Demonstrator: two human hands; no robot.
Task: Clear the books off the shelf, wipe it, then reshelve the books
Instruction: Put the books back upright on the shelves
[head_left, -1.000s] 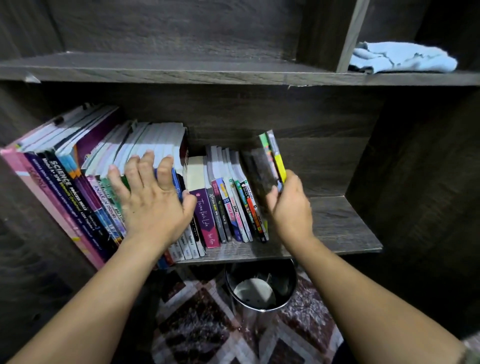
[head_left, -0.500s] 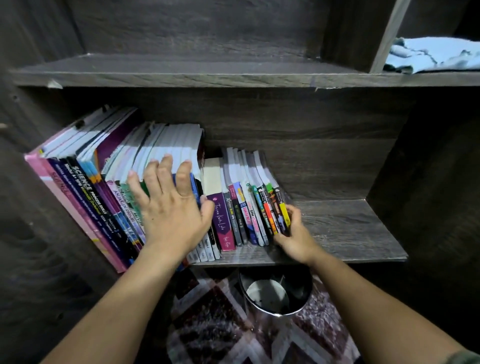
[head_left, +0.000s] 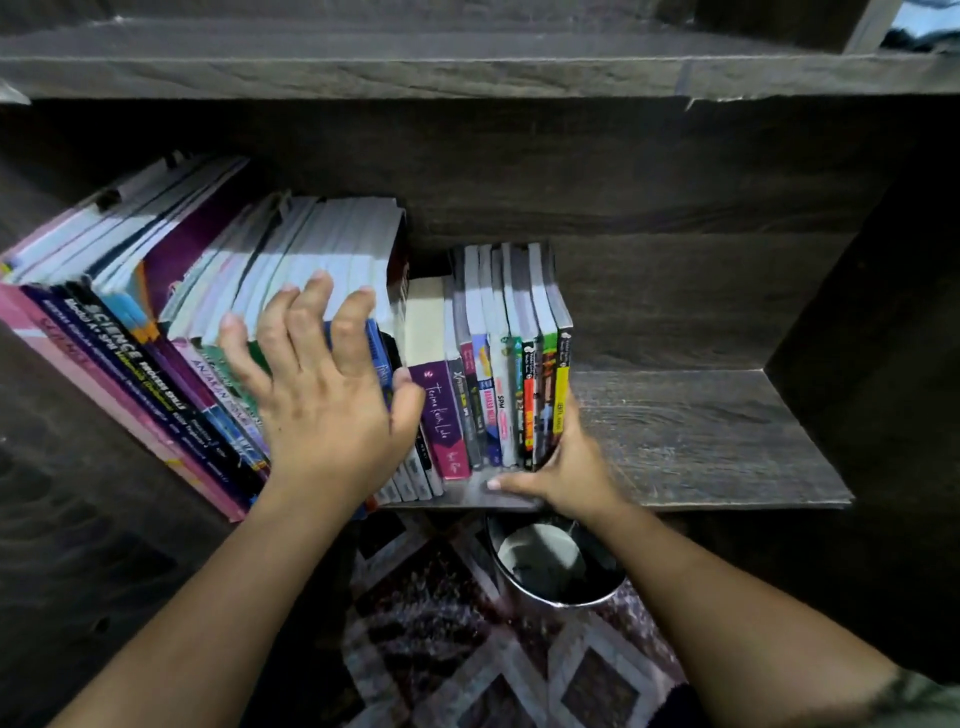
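Observation:
A row of books fills the left half of the dark wooden shelf (head_left: 701, 441). Large textbooks (head_left: 130, 332) lean left; thinner paperbacks (head_left: 498, 374) stand upright to their right, ending in a yellow-spined book (head_left: 562, 395). My left hand (head_left: 322, 405) lies flat against the textbook spines, fingers spread, thumb near a purple paperback (head_left: 439, 415). Pressed against the bottom of the last paperbacks is my right hand (head_left: 566, 467), thumb stretched along the shelf's front edge. It grips nothing that I can see.
The shelf's right half is bare wood up to the side panel (head_left: 872, 332). An upper shelf board (head_left: 467, 67) runs overhead, with a pale blue cloth (head_left: 930, 26) at its top right corner. A metal bin (head_left: 556, 566) stands on a patterned rug (head_left: 467, 649) below.
The yellow-spined book went from tilted in my right hand into the row, upright. My right hand dropped to the books' base. My left hand stayed on the textbooks. The camera moved closer.

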